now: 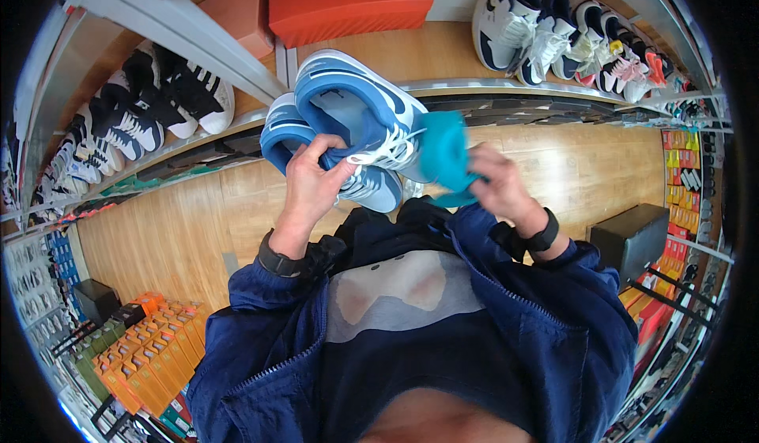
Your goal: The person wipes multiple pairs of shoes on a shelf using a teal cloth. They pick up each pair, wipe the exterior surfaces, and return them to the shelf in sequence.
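Observation:
My left hand (pixel 317 179) grips a pair of blue and white sneakers by their collars, one against the other. The upper sneaker (pixel 356 105) shows its padded blue opening, a dark side stripe and white laces. Behind it the second sneaker (pixel 373 189) is partly hidden, its toe pointing down over the floor. In my right hand (pixel 501 179) is a teal cloth (pixel 443 149), bunched and blurred. The cloth overlaps the toe of the upper sneaker; whether it touches cannot be told.
A wooden shelf (pixel 379 57) ahead bears a red shoebox (pixel 350 4), with a row of white and navy sneakers (pixel 510 22) at right. Black and white sneakers (pixel 195 96) line the left part. Stacked orange boxes (pixel 151 354) stand lower left, a dark box-shaped seat (pixel 631 241) at right.

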A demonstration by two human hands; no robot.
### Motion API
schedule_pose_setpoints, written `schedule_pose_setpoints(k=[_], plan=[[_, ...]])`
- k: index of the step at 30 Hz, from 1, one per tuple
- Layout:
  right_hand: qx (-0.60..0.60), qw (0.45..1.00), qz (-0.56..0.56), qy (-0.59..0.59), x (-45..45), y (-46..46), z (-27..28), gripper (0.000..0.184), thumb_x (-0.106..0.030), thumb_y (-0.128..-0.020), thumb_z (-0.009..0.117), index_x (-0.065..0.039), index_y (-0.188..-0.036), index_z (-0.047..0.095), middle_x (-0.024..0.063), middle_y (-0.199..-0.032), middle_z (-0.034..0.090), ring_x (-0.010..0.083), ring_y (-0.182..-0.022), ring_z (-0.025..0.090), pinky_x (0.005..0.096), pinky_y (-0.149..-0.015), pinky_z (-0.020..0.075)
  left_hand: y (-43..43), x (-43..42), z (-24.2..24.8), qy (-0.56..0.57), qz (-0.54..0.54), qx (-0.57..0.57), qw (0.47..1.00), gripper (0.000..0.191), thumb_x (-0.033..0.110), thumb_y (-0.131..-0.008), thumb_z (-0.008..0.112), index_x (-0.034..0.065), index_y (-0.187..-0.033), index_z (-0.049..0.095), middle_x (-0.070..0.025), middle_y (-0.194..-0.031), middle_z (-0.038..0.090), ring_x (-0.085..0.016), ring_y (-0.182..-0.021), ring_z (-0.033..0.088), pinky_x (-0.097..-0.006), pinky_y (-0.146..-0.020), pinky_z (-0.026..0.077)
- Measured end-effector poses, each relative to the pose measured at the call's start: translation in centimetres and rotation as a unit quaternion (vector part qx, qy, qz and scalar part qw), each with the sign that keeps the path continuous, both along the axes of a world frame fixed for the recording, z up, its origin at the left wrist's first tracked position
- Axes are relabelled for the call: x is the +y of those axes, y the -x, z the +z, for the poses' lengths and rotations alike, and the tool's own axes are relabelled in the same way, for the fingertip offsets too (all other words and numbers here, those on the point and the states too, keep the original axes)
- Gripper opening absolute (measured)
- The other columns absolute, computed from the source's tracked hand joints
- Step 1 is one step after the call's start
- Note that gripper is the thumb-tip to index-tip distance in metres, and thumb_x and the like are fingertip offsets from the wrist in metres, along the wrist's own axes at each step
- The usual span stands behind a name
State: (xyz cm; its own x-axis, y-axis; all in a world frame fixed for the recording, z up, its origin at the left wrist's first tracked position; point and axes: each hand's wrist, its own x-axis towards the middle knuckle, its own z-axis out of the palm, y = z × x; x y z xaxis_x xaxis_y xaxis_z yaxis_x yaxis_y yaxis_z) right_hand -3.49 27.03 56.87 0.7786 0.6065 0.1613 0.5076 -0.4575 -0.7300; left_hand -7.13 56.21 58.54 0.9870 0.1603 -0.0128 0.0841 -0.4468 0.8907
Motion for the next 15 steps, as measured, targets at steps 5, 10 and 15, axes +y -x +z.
schedule_pose_setpoints(k=[5, 10, 15], plan=[[0.058, 0.965, 0.239, 0.09, 3.3, 0.9, -2.6, 0.027, 0.002, -0.057, 0.051, -0.006, -0.081, 0.06, 0.0089, -0.086, 0.058, 0.029, -0.085, 0.053, 0.0357, -0.07, 0.0456, -1.2, -2.7, 0.7, -0.048, -0.046, -0.042, 0.997, 0.024, 0.016, -0.067, 0.07, 0.0044, -0.085, 0.058, -0.0092, -0.076, 0.058, -0.019, -0.07, 0.053, -0.029, -0.065, 0.043], [0.043, 0.992, 0.071, 0.099, -1.8, 0.9, -5.0, 0.028, 0.002, -0.057, 0.051, -0.006, -0.081, 0.063, 0.0106, -0.082, 0.061, 0.0303, -0.082, 0.056, 0.0366, -0.075, 0.0454, -5.1, -3.9, 2.2, -0.205, -0.094, -0.127, 0.966, 0.025, 0.019, -0.065, 0.065, 0.0111, -0.088, 0.059, -0.0131, -0.072, 0.057, -0.029, -0.069, 0.053, -0.0378, -0.064, 0.043], [0.03, 0.997, -0.043, 0.058, -5.9, 0.3, -5.4, 0.029, 0.003, -0.057, 0.052, -0.003, -0.084, 0.062, 0.0136, -0.083, 0.062, 0.0318, -0.081, 0.056, 0.0375, -0.075, 0.0459, -10.9, -5.4, 3.2, -0.299, -0.132, -0.156, 0.932, 0.022, 0.022, -0.068, 0.065, 0.0147, -0.087, 0.058, -0.0148, -0.071, 0.054, -0.033, -0.077, 0.054, -0.0412, -0.066, 0.043]])
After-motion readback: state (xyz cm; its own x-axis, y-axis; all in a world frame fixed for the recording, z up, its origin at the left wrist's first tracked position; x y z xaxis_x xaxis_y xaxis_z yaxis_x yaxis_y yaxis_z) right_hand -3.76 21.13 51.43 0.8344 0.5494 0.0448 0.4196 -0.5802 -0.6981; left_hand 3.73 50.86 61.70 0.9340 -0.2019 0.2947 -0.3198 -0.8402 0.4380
